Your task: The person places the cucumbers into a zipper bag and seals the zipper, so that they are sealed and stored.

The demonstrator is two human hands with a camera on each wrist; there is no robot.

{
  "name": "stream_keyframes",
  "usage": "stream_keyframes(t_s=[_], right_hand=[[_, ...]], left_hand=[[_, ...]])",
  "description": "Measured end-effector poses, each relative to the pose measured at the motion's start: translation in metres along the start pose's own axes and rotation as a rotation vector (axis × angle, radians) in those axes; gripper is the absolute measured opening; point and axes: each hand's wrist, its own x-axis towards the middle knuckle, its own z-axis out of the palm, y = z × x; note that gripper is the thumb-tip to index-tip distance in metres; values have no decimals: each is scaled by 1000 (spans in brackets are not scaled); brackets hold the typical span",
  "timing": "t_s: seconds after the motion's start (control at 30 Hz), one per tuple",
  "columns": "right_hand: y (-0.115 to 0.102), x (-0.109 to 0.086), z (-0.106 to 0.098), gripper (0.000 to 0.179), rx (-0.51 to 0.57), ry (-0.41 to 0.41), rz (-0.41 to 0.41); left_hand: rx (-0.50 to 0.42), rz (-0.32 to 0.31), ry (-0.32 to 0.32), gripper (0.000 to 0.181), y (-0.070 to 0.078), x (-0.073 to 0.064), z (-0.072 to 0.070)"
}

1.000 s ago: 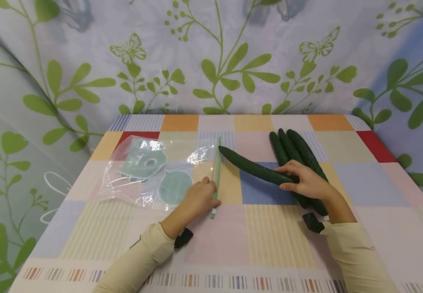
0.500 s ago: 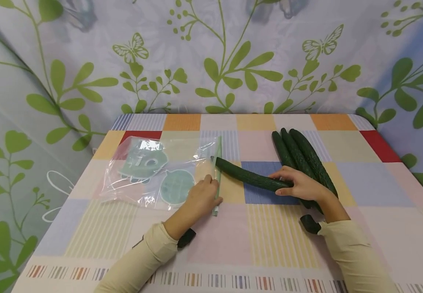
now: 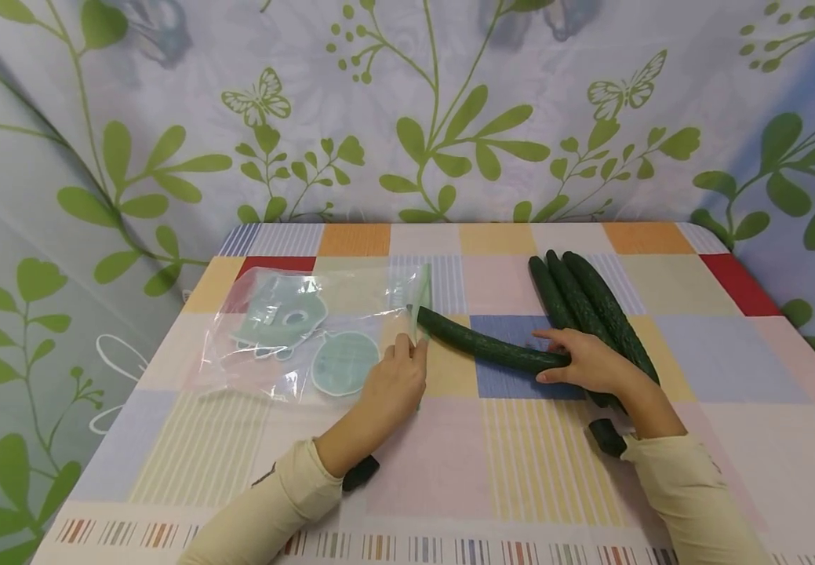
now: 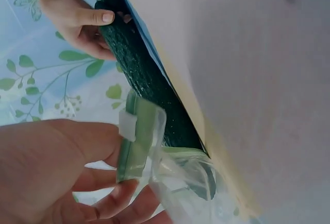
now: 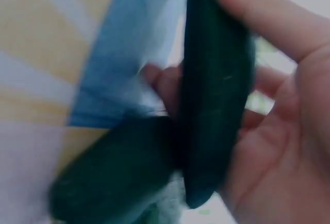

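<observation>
Left hand [image 3: 394, 382] at the clear bag [image 3: 354, 298], right hand [image 3: 591, 362] around a cucumber [image 3: 485, 343]

The two hands are apart, with the angled cucumber spanning the space between them. The left forearm, in a pale sleeve [image 3: 287, 494], slants up from the lower left, the back of the hand turned upward. Its thumb and fingers pinch the green edge strip [image 4: 142, 140] at the bag's mouth; the left wrist view shows the lower fingers bent beneath it.

From the lower right, the other forearm reaches inward and the wrist angles over toward the bag. That hand grips the cucumber near its right end, thumb on the near side, fingers passing round the far side. The right wrist view is blurred, but the palm faces the cucumber.

The cucumber's far tip lies just inside the bag, past the green strip. Three more cucumbers [image 3: 591, 306] lie side by side on the patchwork tablecloth [image 3: 725, 357], their near ends partly hidden by the right hand and wrist. Pale teal shapes [image 3: 345, 363] show on the bag.
</observation>
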Motion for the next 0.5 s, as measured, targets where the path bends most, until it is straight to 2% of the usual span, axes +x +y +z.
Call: stream_keyframes(t_s=[0.1,0.17,0.23,0.33,0.5], right_hand=[[-10,0,-3,73,-65,-36,82],[-14,1,-3,69,-108,-53,86],[-14,1,-2,62,-144,-36,48],[-8,0,0,54,-128,25,-26],[0,1,5,42,-64,104,-118]], left_hand=[[23,-10,8,37,-2,-2,-2],[19,-21,-30,47,-4,-4,-4],[4,-32,-88,54,-4,-6,-5],[-41,-44,-181,55,-5,-8,-6],[-96,-56,-262,49,-4,-8,-6]])
